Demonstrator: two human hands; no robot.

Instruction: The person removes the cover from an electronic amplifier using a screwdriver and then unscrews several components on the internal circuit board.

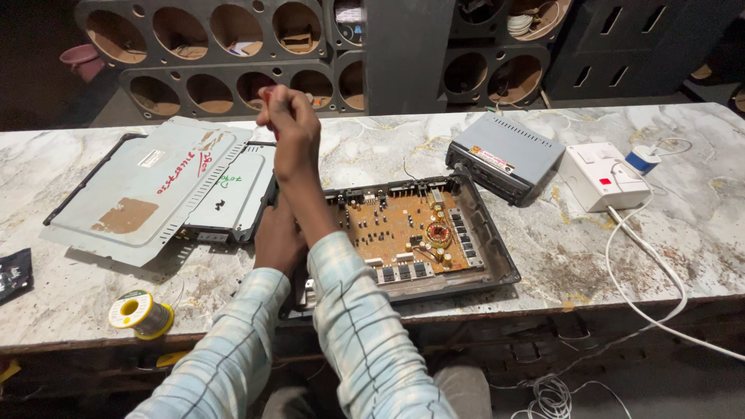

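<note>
Looks like a car-audio repair workshop to me. There's an opened amplifier (pixel 411 233) with its circuit board bare on a worn marble-look table (pixel 543 264), a solder spool (pixel 141 313) at 8 o'clock, and speaker boxes (pixel 225 54) with round cutouts stacked at 12 o'clock.

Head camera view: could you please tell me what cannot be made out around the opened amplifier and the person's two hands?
- Right hand: closed on a red-handled tool, blurred; the tool's tip is hidden by the fist.
- Left hand: its fingers are hidden behind the right forearm, so any grip is unclear.
- Circuit board: its left part is covered by the forearm; components are too small to identify.
- White cable: it runs off the right edge.
</note>
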